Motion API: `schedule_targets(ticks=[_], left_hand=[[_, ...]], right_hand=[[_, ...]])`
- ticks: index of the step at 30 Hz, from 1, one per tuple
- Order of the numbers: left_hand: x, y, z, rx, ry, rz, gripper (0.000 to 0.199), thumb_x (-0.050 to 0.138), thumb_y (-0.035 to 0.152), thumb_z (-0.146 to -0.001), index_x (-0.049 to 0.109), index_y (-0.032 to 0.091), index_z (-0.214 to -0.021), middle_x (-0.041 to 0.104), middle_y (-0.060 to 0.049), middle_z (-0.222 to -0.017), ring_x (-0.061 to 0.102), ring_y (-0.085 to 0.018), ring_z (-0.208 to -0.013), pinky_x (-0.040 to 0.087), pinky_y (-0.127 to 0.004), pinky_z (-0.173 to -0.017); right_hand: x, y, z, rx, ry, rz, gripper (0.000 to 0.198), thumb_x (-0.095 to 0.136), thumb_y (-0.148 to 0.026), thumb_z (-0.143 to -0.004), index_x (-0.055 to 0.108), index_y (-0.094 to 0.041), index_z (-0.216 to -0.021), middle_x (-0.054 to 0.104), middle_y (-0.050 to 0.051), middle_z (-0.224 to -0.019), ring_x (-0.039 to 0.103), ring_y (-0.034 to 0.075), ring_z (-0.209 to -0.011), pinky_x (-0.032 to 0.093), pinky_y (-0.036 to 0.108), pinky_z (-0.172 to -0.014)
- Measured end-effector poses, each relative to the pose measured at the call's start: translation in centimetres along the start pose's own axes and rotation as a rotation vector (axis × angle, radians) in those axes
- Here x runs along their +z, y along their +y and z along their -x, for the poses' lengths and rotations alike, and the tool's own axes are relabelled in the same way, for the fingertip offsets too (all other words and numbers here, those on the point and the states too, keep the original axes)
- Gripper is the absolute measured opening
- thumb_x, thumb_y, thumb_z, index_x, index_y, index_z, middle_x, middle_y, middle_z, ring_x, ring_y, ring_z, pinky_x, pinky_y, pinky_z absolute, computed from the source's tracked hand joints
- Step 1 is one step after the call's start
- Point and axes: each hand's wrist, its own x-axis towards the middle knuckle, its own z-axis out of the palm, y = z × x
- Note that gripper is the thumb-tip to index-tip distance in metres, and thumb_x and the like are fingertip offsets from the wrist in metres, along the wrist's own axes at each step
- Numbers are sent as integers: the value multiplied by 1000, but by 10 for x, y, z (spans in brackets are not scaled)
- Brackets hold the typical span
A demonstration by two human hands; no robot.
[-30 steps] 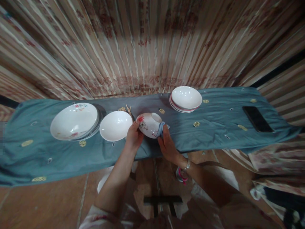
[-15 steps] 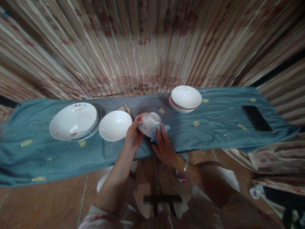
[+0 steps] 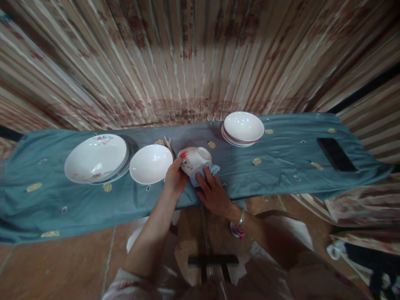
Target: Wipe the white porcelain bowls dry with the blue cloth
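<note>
A white bowl (image 3: 194,157) with a red flower pattern is tipped on its side, its foot ring facing up and away from me. My left hand (image 3: 175,178) grips its rim from the left, fingers partly hidden behind it. Against the bowl's outer wall on the near right, my right hand (image 3: 213,191) presses a light blue cloth (image 3: 215,169), fingers bent over it. Just left of my left hand rests another white bowl (image 3: 151,164), open side up, with wooden chopsticks (image 3: 168,143) showing behind it.
Stacked large floral dishes (image 3: 96,159) stand at the left of the table with its teal cloth (image 3: 125,216). Toward the back right is a stack of white bowls (image 3: 243,127). A black phone (image 3: 336,154) lies at the right. Behind the table hangs a patterned curtain (image 3: 175,62).
My right hand and the blue cloth have shifted slightly left and down along the bowl's outside. The left hand keeps its hold, and the bowl stays nearly in place.
</note>
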Motion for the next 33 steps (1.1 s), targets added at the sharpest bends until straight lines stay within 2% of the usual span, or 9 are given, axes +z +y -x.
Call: schedule_targets(ticks=[2,5,14,21,27,33], left_hand=[[3,0,2,-10,22,0,18,55,18,-92,71,11,-95,76,-6,-83,73,-18,-85,57,-33,-93],[7,-1,5,-21,59,-18,21,52,20,-94,71,11,-93,77,-6,-81,74,-20,-92,56,-33,-95],[6,-2,8,-58,29,-43,31,55,39,-96,73,14,-99,78,-9,-101,70,-24,-111,55,-33,-100],[10,1,14,-59,-97,-81,52,42,54,-98,73,13,-107,78,-11,-102,66,-26,-121,53,-35,-103],[14,1,20,-49,-136,-97,56,41,58,-97,74,13,-104,78,-12,-102,63,-27,-126,51,-36,-106],[18,-2,23,-38,-132,-90,51,45,56,-97,74,15,-97,78,-12,-98,60,-28,-129,51,-36,-107]], right_hand=[[-1,0,-1,-21,-3,21,59,49,-25,-98,36,-11,-154,41,26,-157,44,38,-143,46,55,-106],[-2,1,-4,-32,-17,39,55,50,-25,-98,43,-13,-151,42,23,-157,47,38,-140,46,55,-105],[-10,0,-15,14,-99,-17,56,49,-26,-98,42,-20,-153,39,17,-160,49,37,-138,43,57,-108],[-19,-2,-29,18,-118,22,51,48,-28,-99,46,-25,-151,44,13,-158,57,33,-127,41,56,-109],[-27,-3,-41,-4,-88,72,51,47,-29,-100,46,-26,-151,45,12,-158,50,33,-129,37,56,-111],[-29,-4,-51,31,-46,68,49,47,-28,-100,48,-26,-149,49,10,-155,47,32,-130,32,55,-115]])
